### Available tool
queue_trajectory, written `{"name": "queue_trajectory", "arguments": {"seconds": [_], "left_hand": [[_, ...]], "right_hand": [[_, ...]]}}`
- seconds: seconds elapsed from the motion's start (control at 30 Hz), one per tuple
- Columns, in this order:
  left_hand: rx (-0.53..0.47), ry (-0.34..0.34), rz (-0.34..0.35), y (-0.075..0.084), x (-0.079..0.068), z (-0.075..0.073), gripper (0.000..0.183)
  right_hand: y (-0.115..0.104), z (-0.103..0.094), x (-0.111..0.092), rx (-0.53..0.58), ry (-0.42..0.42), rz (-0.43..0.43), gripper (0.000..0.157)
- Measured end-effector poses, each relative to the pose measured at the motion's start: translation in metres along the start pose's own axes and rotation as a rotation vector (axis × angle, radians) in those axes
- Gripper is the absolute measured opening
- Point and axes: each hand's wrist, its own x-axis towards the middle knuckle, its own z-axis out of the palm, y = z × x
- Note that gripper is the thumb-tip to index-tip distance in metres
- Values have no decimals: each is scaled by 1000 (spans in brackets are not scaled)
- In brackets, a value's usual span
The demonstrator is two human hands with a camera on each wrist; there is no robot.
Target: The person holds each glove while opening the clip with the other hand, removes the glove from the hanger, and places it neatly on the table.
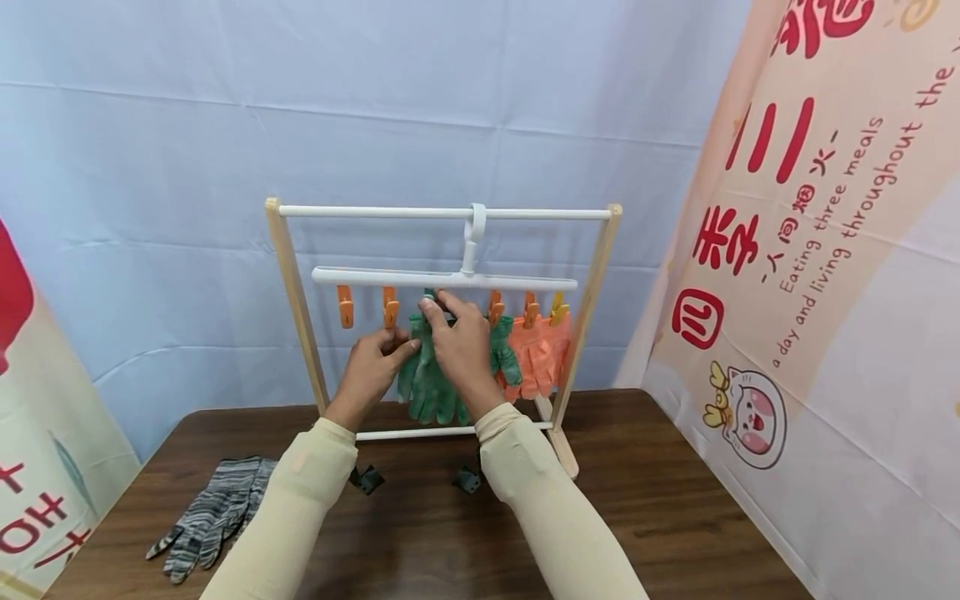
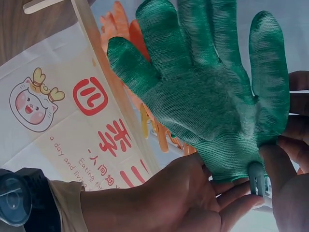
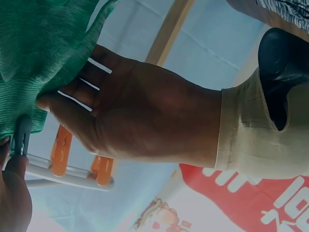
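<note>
A green knit glove (image 1: pixel 431 387) hangs fingers down under the white hanger bar, its cuff at a dark green clothespin (image 2: pixel 257 176). My right hand (image 1: pixel 461 342) pinches that clothespin between thumb and fingers. To its left, my left hand (image 1: pixel 378 362) pinches the side of the glove's cuff, thumb on the near face; its thumb and fingers (image 3: pixel 72 113) also show in the right wrist view. Behind my right hand, another green glove (image 1: pixel 504 354) hangs partly hidden. Coral gloves (image 1: pixel 540 358) hang farther right, below orange and yellow clothespins.
The white hanger (image 1: pixel 375 276) hooks over the top rod of a wooden-sided rack (image 1: pixel 596 308). Orange clothespins (image 1: pixel 345 308) dangle at its left end. Grey striped gloves (image 1: pixel 217 508) lie at the left of the brown table (image 1: pixel 660 500). A printed cloth (image 1: pixel 810 250) borders the right side.
</note>
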Motion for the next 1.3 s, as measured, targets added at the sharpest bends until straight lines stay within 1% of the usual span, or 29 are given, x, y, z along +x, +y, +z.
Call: {"name": "queue_trajectory", "arguments": {"seconds": [0.17,0.37,0.47,0.6,0.7,0.87,1.03,1.3], "left_hand": [[-15,-27,-9,1,-4,-1,29],[-23,-46,9,0,-8,-4,34],[2,-48,20,-2,-10,-6,33],[33,-43,33,-6,-14,-9,26],[26,-45,23,-11,-18,-12,24],[24,-61,-16,-16,-26,-21,30],[21,-66,-50,-22,-36,-30,35],[76,-62,-12,-35,-49,-41,30]], "right_hand": [[1,2,0,-14,62,7,39],[1,4,0,-19,95,19,35],[0,4,-1,2,101,16,34],[1,4,-2,17,114,20,33],[1,4,-3,7,121,28,34],[2,5,-4,1,123,31,34],[2,4,-3,6,136,11,34],[5,3,-3,-12,150,15,35]]}}
